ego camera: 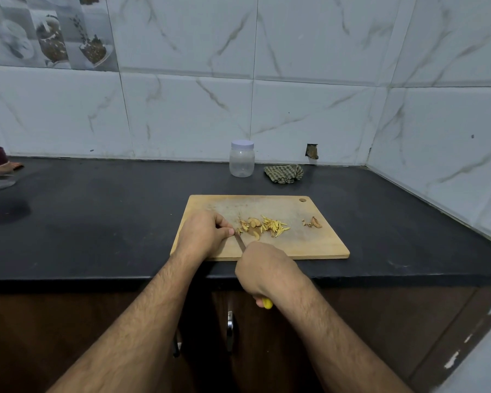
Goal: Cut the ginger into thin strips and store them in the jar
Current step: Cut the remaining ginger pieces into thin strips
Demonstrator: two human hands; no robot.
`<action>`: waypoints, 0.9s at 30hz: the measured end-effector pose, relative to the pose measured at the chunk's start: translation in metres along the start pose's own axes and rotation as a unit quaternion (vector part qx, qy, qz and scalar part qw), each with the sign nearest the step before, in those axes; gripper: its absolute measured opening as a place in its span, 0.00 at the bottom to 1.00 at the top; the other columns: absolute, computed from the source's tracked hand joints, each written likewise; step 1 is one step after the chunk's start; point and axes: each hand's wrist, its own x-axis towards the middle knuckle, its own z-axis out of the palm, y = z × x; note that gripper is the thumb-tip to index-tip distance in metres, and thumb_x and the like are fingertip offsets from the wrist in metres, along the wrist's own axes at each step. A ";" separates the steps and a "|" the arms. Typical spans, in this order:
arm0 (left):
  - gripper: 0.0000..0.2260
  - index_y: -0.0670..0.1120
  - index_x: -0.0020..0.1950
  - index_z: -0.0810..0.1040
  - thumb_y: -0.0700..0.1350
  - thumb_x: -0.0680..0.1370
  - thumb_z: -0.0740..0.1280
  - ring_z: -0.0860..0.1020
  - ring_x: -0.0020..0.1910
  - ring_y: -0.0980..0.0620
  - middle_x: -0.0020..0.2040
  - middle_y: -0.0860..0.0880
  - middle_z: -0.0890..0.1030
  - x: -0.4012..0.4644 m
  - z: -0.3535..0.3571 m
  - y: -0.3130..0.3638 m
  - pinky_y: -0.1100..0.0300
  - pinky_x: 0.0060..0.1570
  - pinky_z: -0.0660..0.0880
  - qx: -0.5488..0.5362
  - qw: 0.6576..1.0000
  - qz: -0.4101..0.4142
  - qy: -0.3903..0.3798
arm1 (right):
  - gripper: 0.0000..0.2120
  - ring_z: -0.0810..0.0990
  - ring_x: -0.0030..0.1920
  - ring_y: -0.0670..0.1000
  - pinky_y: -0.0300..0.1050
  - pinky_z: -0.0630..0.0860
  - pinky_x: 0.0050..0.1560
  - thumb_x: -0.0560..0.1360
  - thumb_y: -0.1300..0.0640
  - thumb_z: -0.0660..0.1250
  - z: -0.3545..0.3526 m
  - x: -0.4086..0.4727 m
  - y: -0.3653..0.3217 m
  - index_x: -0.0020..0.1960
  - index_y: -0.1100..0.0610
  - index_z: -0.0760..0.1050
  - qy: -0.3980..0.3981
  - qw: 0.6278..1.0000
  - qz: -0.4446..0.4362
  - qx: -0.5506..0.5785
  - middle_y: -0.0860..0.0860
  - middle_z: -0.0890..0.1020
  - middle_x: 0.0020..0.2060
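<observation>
Now ginger strips [272,226] lie on one rectangular wooden cutting board [309,245].
Right hand [262,268] grips a yellow-handled knife [240,242]; left hand [203,232] fingers curl, pinching ginger; one lidded clear plastic jar [242,158] stands behind.

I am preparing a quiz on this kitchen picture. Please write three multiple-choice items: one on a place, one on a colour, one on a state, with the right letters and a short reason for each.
1. Where does the jar stand?
A. on the cutting board
B. on the counter behind the cutting board
C. in the left hand

2. What colour is the knife handle?
A. yellow
B. red
C. black

3. How is the jar now?
A. lid off, half full
B. lying on its side
C. lid on, empty

Answers: 1 B, it stands near the wall beyond the cutting board; 2 A, a yellow end shows under the right hand; 3 C, the white lid is on and nothing shows inside.
</observation>
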 end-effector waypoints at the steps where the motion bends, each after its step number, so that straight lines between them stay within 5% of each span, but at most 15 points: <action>1: 0.03 0.52 0.44 0.85 0.50 0.75 0.73 0.78 0.46 0.56 0.45 0.56 0.84 0.000 0.000 0.000 0.60 0.43 0.73 0.002 1.000 0.002 0.000 | 0.06 0.77 0.27 0.50 0.43 0.71 0.31 0.76 0.65 0.60 -0.001 -0.001 0.001 0.40 0.61 0.70 0.009 1.000 0.003 -0.005 0.53 0.78 0.28; 6: 0.03 0.52 0.44 0.84 0.48 0.76 0.72 0.78 0.46 0.56 0.45 0.56 0.83 -0.001 0.000 -0.001 0.60 0.41 0.71 0.008 1.000 0.009 0.006 | 0.04 0.78 0.36 0.53 0.46 0.76 0.39 0.77 0.61 0.59 -0.001 -0.001 0.004 0.43 0.59 0.68 0.037 0.999 0.000 0.002 0.54 0.78 0.36; 12: 0.04 0.52 0.44 0.84 0.46 0.77 0.70 0.77 0.45 0.59 0.45 0.58 0.82 0.000 0.000 -0.002 0.65 0.37 0.68 0.004 1.000 0.023 0.003 | 0.07 0.78 0.29 0.51 0.44 0.76 0.31 0.78 0.60 0.57 -0.006 0.001 0.015 0.41 0.58 0.66 0.057 0.997 0.001 0.050 0.55 0.81 0.38; 16: 0.04 0.53 0.50 0.84 0.48 0.76 0.71 0.75 0.43 0.60 0.42 0.59 0.79 0.002 -0.001 -0.002 0.68 0.36 0.66 0.004 0.999 0.038 -0.011 | 0.06 0.77 0.23 0.50 0.41 0.73 0.27 0.78 0.58 0.58 -0.008 0.008 0.023 0.52 0.58 0.71 0.064 0.994 0.012 0.085 0.53 0.81 0.34; 27: 0.06 0.56 0.45 0.85 0.54 0.71 0.76 0.78 0.44 0.58 0.40 0.60 0.81 0.010 0.006 0.005 0.59 0.44 0.76 0.036 0.999 0.004 -0.026 | 0.12 0.75 0.20 0.47 0.37 0.69 0.22 0.78 0.56 0.57 -0.006 0.015 0.028 0.60 0.58 0.70 0.049 0.994 0.011 0.094 0.53 0.82 0.34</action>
